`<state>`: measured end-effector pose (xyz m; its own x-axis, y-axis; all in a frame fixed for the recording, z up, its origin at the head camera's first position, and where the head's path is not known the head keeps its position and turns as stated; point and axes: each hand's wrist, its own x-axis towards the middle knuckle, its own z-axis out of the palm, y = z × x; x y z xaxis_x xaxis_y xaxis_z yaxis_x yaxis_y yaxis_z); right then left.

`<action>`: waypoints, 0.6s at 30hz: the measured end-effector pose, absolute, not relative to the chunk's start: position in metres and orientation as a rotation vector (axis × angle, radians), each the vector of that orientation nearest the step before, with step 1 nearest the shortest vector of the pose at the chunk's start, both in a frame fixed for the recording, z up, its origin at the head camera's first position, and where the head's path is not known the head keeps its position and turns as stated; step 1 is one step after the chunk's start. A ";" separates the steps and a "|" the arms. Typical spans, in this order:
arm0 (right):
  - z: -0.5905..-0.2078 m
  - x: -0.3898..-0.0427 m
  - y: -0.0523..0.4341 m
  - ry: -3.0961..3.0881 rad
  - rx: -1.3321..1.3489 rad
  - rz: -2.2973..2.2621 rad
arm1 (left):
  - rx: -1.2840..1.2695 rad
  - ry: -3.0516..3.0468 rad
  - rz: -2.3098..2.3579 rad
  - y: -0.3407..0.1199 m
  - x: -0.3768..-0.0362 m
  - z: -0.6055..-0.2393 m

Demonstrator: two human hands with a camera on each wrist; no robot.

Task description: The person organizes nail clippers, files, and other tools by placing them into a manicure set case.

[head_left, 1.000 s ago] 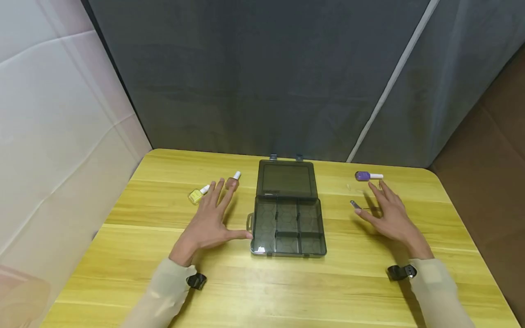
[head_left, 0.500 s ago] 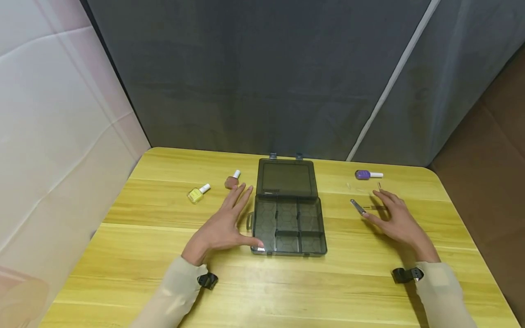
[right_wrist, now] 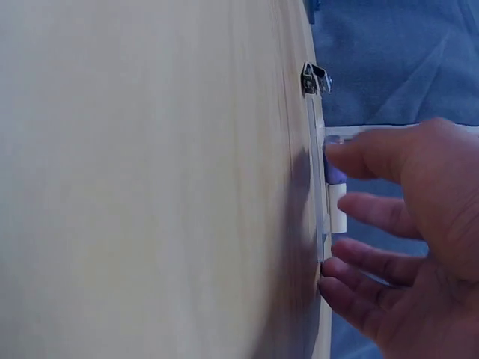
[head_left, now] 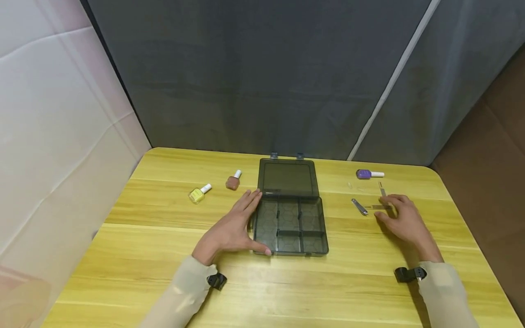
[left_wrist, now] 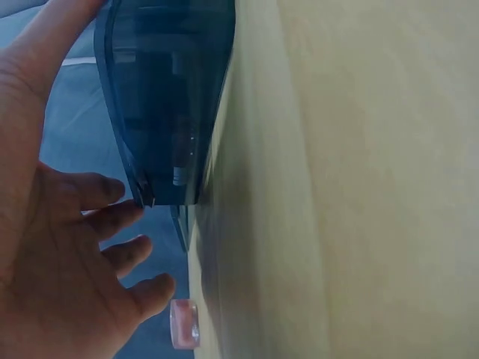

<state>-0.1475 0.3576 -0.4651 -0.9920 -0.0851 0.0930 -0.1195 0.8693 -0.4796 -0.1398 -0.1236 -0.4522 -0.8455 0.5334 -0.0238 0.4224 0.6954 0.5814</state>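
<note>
From the left: if my left hand [head_left: 231,230] leans harder on the open organizer box [head_left: 289,226], I judge the light case could skid toward the nail clipper [head_left: 359,206]. That hand lies flat, fingers straight, thumb touching the box's near-left corner. My right hand [head_left: 404,221] holds nothing, fingers loosely bent over the thin nail file [head_left: 381,207]; a careless press could flick it away.

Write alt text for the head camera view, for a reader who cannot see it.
A person's left hand rests against the left side of an open grey box on a wooden table, while the right hand touches a thin metal file near nail clippers. Yellow, brown and purple nail polish bottles lie around.
</note>
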 end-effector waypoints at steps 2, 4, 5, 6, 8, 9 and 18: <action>-0.466 -0.150 0.359 -2.959 0.111 0.770 | 0.761 2.715 0.852 -0.123 -0.140 -0.451; -0.466 -0.152 0.361 -2.953 0.063 0.770 | 0.746 2.715 0.837 -0.122 -0.140 -0.450; -0.467 -0.154 0.361 -2.951 0.043 0.773 | 0.741 2.716 0.832 -0.122 -0.140 -0.450; -0.467 -0.155 0.362 -2.950 0.025 0.774 | 0.736 2.716 0.829 -0.122 -0.140 -0.449; -0.467 -0.157 0.363 -2.947 -0.007 0.769 | 0.728 2.712 0.829 -0.122 -0.140 -0.449; -0.467 -0.158 0.363 -2.945 -0.022 0.765 | 0.720 2.709 0.827 -0.121 -0.140 -0.449; -0.465 -0.166 0.359 -2.941 -0.182 0.753 | 0.689 2.687 0.830 -0.121 -0.140 -0.450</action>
<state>-0.1664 0.3594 -0.4652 -0.9878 0.1404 0.0671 0.0908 0.8705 -0.4838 -0.1403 -0.1212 -0.4502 -0.8585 0.5046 -0.0915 0.3652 0.7267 0.5818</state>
